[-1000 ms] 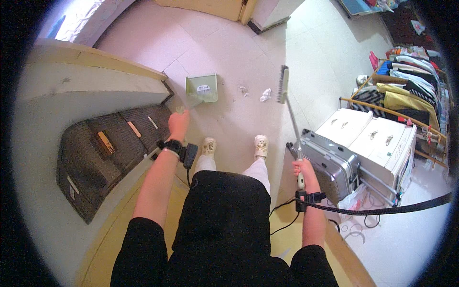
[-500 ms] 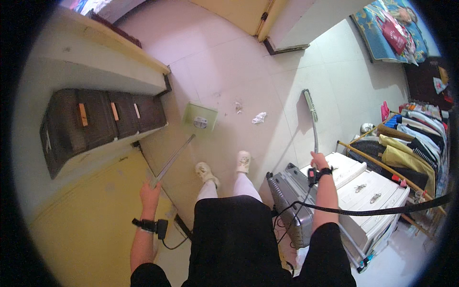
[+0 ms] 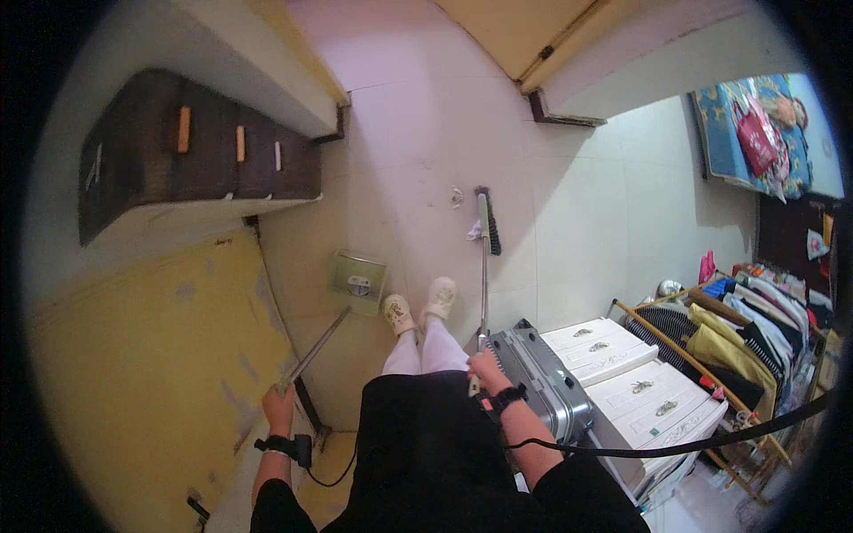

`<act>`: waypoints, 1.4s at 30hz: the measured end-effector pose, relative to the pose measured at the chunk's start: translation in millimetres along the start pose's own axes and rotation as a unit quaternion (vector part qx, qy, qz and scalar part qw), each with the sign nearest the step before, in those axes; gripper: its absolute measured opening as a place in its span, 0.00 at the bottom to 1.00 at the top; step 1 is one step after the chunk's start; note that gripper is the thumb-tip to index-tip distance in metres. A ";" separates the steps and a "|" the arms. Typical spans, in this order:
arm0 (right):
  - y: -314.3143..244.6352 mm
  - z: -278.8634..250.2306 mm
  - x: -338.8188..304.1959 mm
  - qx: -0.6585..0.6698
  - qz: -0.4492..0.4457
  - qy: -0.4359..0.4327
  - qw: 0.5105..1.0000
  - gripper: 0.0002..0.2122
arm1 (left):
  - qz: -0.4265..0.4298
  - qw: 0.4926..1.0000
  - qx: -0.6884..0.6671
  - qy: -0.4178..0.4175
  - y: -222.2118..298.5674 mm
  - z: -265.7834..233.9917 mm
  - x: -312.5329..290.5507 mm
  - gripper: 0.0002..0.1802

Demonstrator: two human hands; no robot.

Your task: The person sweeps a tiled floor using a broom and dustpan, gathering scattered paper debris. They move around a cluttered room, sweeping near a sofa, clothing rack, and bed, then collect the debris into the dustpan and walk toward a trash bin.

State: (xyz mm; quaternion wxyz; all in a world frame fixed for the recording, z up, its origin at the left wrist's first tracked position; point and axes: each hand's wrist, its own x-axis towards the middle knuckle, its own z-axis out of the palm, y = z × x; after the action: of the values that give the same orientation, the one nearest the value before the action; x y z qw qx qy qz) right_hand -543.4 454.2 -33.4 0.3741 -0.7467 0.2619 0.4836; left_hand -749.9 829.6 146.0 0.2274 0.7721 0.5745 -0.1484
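Observation:
My left hand (image 3: 278,408) is closed around the long grey handle of a pale green dustpan (image 3: 338,286). The pan lies on the floor left of my shoes, with a grey-and-white patch at its middle. Closed on the metal pole of a broom (image 3: 484,282) is my right hand (image 3: 485,372), in front of my body. The broom's dark-bristled head (image 3: 493,222) rests on the floor ahead of my feet. At its left edge lies a crumpled white tissue (image 3: 474,233), partly hidden by it. Slightly beyond is a small clump of litter (image 3: 457,197).
My cream clogs (image 3: 441,298) stand between dustpan and broom. At right are a grey suitcase (image 3: 535,377), white drawers (image 3: 635,391) and a clothes rack (image 3: 662,330). A dark drawer cabinet (image 3: 209,151) stands at left. A black cable (image 3: 675,447) runs past my right arm.
My right hand has swung left toward my body, bringing the broom head from the far right to beside the tissue. The dustpan now lies closer to my feet, still in my left hand's hold.

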 end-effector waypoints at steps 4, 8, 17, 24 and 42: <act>-19.2 -68.0 -44.9 0.025 0.031 0.017 0.999 0.12 | 0.006 1.000 -0.016 0.021 -34.4 2.7 -7.0 0.19; -57.0 -124.4 -35.1 -0.296 -0.178 0.119 0.931 0.14 | 0.016 0.999 0.039 -0.028 -54.5 1.3 -0.5 0.19; -257.3 -111.4 124.9 -0.292 -0.199 0.117 0.928 0.08 | 0.125 0.988 0.078 0.041 -76.1 9.7 19.4 0.19; -269.0 -12.3 204.9 -0.494 -0.318 0.204 0.783 0.07 | 0.149 0.980 0.129 -0.017 -72.3 20.8 34.0 0.17; -125.4 -170.7 -1.2 -0.502 -0.204 0.144 0.828 0.10 | 0.135 0.972 0.156 -0.108 -28.3 1.5 62.9 0.17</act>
State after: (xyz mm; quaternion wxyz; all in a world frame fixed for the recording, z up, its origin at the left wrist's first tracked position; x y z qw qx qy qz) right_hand -359.6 388.8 49.2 -0.0044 -0.9291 -0.1244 0.3483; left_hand -758.3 887.1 108.7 0.1831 0.8479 0.4064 -0.2870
